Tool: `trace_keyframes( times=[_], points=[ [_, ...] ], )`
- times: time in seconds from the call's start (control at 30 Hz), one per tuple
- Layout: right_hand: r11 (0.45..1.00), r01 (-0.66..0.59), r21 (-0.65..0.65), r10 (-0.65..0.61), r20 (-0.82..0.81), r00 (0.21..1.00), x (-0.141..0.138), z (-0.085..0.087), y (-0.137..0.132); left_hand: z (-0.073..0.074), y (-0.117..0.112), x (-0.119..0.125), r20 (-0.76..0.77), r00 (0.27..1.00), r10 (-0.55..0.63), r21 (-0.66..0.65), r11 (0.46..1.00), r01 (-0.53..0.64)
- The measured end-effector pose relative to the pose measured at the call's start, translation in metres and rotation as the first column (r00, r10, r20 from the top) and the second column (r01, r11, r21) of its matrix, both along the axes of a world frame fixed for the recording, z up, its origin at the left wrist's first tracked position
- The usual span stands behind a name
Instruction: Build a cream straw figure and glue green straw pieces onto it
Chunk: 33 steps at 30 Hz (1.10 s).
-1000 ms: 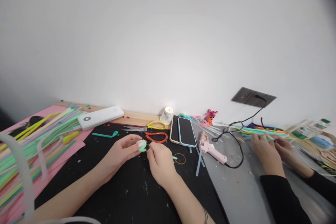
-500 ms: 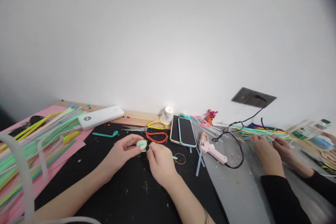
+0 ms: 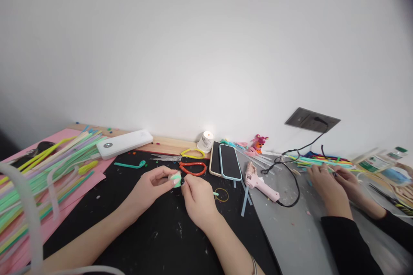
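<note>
My left hand (image 3: 158,182) pinches a small mint-green and white coil of fuzzy pipe cleaner (image 3: 176,179) between thumb and fingertips. Close beside it, my right hand (image 3: 198,200) is closed with its fingers curled. A short mint-green end shows past its far side, so the pipe cleaner seems to run through that fist; the stretch inside is hidden. Behind both hands lie scissors (image 3: 192,168) with red and yellow handles. A teal pipe cleaner with a curled end (image 3: 130,164) rests on the black mat (image 3: 151,240).
Pipe cleaners (image 3: 48,180) cover pink paper at left, near a white power bank (image 3: 125,143). Two phones (image 3: 229,163), a paper cup (image 3: 205,142) and a pink glue gun (image 3: 260,182) with a black cord stand behind. At right, another person's hands (image 3: 332,189) work over more pipe cleaners.
The coil has turned slightly in my left fingertips, and my right hand has shifted a touch to the right. The rest looks the same.
</note>
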State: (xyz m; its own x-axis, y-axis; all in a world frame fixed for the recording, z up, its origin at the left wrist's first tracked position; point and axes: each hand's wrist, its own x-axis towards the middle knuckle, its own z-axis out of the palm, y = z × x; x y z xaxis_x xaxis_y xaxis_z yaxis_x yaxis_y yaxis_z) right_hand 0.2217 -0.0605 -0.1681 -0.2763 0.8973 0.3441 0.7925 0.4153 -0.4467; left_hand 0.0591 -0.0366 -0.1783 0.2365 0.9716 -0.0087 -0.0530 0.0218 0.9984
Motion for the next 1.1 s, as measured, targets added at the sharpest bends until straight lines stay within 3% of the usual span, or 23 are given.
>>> trace_keyframes(
  times=[0.27, 0.5, 0.67, 0.87, 1.1],
  points=[
    [0.999, -0.001, -0.045, -0.001, -0.048, 0.999, 0.003, 0.005, 0.001, 0.009, -0.004, 0.0, 0.033, 0.999, 0.02, -0.08, 0.997, -0.017],
    [0.998, 0.017, -0.061, -0.022, -0.086, 0.996, 0.01, 0.006, 0.005, 0.009, -0.004, 0.004, 0.044, 0.997, 0.069, -0.149, 0.987, -0.062],
    [0.998, -0.004, -0.061, -0.004, -0.115, 0.993, 0.011, 0.005, 0.005, 0.012, -0.005, 0.003, 0.039, 0.999, 0.008, -0.169, 0.986, -0.002],
    [0.998, -0.036, -0.052, 0.027, -0.155, 0.987, 0.012, 0.004, 0.006, 0.016, -0.005, -0.002, 0.061, 0.987, -0.149, -0.178, 0.971, 0.158],
    [0.998, -0.047, -0.032, 0.041, -0.155, 0.987, 0.011, 0.004, 0.006, 0.017, -0.005, -0.002, 0.093, 0.983, -0.158, -0.239, 0.955, 0.176]
  ],
)
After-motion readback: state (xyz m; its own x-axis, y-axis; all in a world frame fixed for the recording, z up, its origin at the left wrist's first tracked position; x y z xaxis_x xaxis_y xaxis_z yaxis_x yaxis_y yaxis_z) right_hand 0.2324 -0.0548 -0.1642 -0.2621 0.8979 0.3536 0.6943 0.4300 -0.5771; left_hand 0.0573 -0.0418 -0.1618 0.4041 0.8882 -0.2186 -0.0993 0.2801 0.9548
